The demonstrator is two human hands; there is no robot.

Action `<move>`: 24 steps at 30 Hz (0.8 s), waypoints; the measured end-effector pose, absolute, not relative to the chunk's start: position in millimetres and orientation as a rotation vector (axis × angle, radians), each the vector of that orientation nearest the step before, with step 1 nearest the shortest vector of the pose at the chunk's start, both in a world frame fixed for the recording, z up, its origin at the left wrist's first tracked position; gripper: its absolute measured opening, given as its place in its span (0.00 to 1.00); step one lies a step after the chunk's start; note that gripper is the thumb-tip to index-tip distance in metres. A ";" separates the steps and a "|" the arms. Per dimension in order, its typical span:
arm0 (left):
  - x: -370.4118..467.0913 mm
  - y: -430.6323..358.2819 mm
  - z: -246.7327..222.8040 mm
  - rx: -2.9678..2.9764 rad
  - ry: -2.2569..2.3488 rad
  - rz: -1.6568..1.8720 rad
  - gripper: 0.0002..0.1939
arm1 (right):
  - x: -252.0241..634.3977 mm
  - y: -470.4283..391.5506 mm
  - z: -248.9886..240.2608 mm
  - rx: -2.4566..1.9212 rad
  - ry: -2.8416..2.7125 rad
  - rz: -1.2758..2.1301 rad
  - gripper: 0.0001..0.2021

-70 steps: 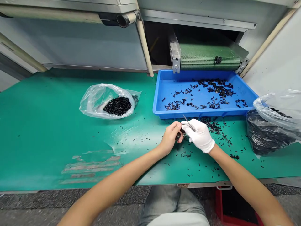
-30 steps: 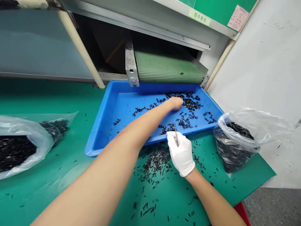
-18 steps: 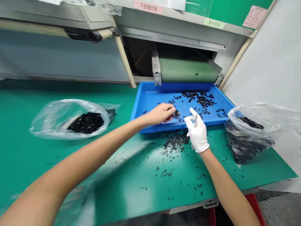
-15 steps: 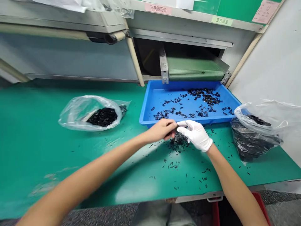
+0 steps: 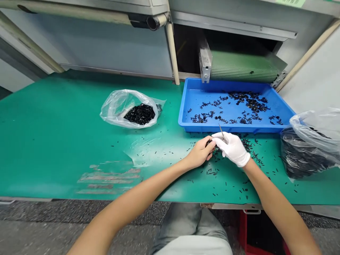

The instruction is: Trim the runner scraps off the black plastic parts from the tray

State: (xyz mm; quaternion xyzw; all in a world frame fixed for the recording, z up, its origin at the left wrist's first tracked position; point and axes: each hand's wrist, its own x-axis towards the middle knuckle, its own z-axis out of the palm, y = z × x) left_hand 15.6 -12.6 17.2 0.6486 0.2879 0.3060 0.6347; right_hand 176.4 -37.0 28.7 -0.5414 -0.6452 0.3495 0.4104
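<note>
Near blue plastic tray (image 5: 191, 124), white-gloved right hand (image 5: 233, 148)

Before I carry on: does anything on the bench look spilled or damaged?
Yes. Small black pieces lie strewn across the green tabletop before the blue tray, loose rather than contained. Further left, ragged brownish streaks break its smooth surface, apparently wear.

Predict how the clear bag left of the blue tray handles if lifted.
The clear bag is probably floppy: its film looks thin and creased. It may hang lopsided, since the black parts bunch toward the blue tray. Its mouth gapes, so tilting could spill some.
</note>
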 end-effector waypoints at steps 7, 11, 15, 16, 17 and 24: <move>16.4 -12.3 9.6 1.485 0.733 0.662 0.15 | 172.4 -31.8 19.1 -1.431 -2.000 0.301 0.11; 28.7 -17.9 6.0 1.469 0.734 0.695 0.13 | 167.4 -31.6 15.0 -1.606 -1.715 0.444 0.14; 29.5 -18.9 7.8 1.376 0.719 0.761 0.12 | 177.3 -26.4 21.5 -1.680 -1.592 0.686 0.19; 26.4 -16.1 10.5 1.316 0.717 0.804 0.12 | 180.8 -24.6 23.6 -1.701 -1.625 0.710 0.18; 22.4 -11.7 14.7 1.247 0.711 0.848 0.11 | 184.1 -23.0 25.6 -1.719 -1.663 0.715 0.16; 8.3 56.0 72.1 0.834 0.492 0.967 0.03 | 186.7 -21.6 34.2 -1.715 -1.617 0.602 0.09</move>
